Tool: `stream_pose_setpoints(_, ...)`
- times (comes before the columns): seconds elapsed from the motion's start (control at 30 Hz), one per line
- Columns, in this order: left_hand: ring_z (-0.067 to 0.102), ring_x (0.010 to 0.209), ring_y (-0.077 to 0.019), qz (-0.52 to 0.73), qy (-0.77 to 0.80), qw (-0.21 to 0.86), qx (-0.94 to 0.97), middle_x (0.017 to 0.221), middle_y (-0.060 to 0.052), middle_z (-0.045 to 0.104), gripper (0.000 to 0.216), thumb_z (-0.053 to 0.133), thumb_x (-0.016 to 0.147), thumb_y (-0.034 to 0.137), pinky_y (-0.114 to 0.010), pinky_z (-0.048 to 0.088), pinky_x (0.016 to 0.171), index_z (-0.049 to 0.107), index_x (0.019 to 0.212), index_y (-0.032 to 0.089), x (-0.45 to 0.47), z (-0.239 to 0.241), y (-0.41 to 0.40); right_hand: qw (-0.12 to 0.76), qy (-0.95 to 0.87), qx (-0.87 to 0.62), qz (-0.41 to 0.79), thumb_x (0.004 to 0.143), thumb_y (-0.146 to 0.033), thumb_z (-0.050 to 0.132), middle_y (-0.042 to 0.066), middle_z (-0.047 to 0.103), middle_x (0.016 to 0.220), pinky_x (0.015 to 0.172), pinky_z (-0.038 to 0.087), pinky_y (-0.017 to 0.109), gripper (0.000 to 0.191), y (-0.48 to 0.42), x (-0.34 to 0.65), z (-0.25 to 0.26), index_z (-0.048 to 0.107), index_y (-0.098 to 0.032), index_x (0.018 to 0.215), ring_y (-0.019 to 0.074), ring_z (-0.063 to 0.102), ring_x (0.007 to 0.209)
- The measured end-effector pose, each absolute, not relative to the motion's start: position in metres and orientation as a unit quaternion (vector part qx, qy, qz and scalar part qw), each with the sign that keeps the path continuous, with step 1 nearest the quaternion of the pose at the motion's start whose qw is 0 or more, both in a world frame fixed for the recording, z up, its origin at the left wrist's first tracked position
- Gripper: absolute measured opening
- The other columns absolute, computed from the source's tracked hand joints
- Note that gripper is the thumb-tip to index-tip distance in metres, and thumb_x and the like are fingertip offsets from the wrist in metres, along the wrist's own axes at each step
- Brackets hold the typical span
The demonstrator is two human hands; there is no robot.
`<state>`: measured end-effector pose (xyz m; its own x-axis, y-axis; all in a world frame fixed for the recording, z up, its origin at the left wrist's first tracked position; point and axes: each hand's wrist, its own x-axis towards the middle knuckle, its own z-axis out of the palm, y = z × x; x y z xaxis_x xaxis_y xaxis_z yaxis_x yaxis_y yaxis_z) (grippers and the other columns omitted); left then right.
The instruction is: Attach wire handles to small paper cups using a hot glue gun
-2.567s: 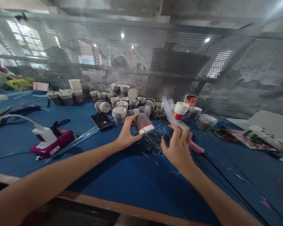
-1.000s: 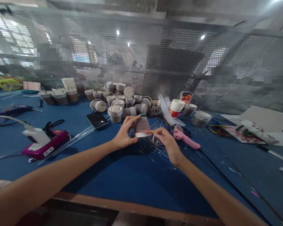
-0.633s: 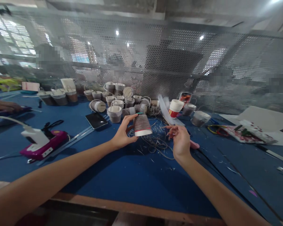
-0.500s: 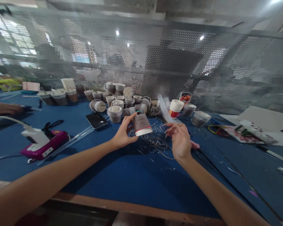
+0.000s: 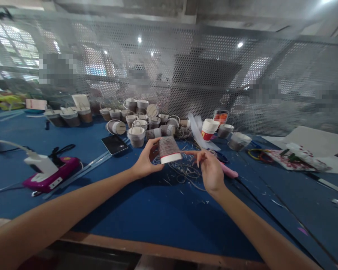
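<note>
My left hand (image 5: 147, 159) is closed around a paper cup (image 5: 169, 150) wrapped in grey-brown cord, tilted with its white rim toward me and a red band beside the rim. Just right of the cup is my right hand (image 5: 210, 168), its index finger stretched out to the cup's edge and the other fingers apart and bent. I see nothing held in it, though a thin strand there would be hard to make out. Loose cord (image 5: 187, 172) lies tangled on the table below. Behind my right hand lies a pink-handled tool (image 5: 229, 171) with a black cable.
Several cord-wrapped cups with handles (image 5: 136, 135) stand at the back. A stack of paper cups (image 5: 210, 129) is right of them. A phone (image 5: 114, 144) and a purple power strip (image 5: 52, 176) lie left. A perforated metal screen (image 5: 157, 67) runs behind the blue table (image 5: 163, 213).
My right hand has moved left toward the cup, and its index finger has stretched out. The cup has barely moved in my left hand. Another person's hand at far left has left the view.
</note>
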<state>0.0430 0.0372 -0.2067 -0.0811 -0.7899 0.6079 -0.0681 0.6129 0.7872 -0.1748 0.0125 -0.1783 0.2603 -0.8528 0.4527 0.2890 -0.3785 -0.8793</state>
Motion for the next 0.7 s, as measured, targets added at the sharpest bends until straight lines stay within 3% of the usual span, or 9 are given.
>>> stream_pose_setpoints(0.13,0.054,0.117,-0.0273,-0.3,-0.664,0.602,0.328,0.124,-0.012,0.052,0.075,0.074,0.062,0.024,-0.049,0.042,0.102,0.034,0.126,0.024,0.044,-0.209,0.035,0.474,0.347,-0.515,-0.624,0.079,-0.043,0.052,0.002,0.06,0.07,0.054,0.037,0.029,0.027,-0.005,-0.181,-0.191,0.049,-0.023,0.061,0.0155,0.047,0.059)
stream_pose_setpoints(0.27,0.053,0.119,-0.0276,-0.289,-0.665,0.603,0.333,0.124,-0.012,0.053,0.075,0.075,0.063,0.027,-0.05,0.04,0.103,0.034,0.125,0.025,0.045,-0.212,0.031,0.475,0.315,-0.502,-0.651,0.075,-0.038,0.057,-0.001,0.057,0.072,0.052,0.039,0.027,0.017,-0.003,-0.182,-0.188,0.053,-0.023,0.069,0.0135,0.047,0.058)
stream_pose_setpoints(0.47,0.041,0.132,-0.0309,-0.3,-0.675,0.605,0.298,0.138,-0.013,0.046,0.08,0.08,0.06,0.03,-0.053,0.036,0.107,0.036,0.127,0.029,0.046,-0.213,0.027,0.633,0.173,-0.569,-0.495,0.082,-0.043,0.048,0.004,0.065,0.095,0.045,0.043,0.029,0.027,0.029,-0.175,-0.163,0.046,-0.022,0.066,0.0109,0.048,0.048)
stream_pose_setpoints(0.7,0.045,0.129,-0.031,-0.315,-0.668,0.61,0.287,0.135,-0.013,0.049,0.082,0.081,0.059,0.033,-0.053,0.04,0.105,0.036,0.127,0.029,0.047,-0.213,0.026,0.666,0.204,-0.52,-0.494,0.08,-0.044,0.049,0.002,0.068,0.093,0.033,0.038,0.026,0.028,0.024,-0.177,-0.167,0.044,-0.022,0.064,0.0078,0.045,0.037)
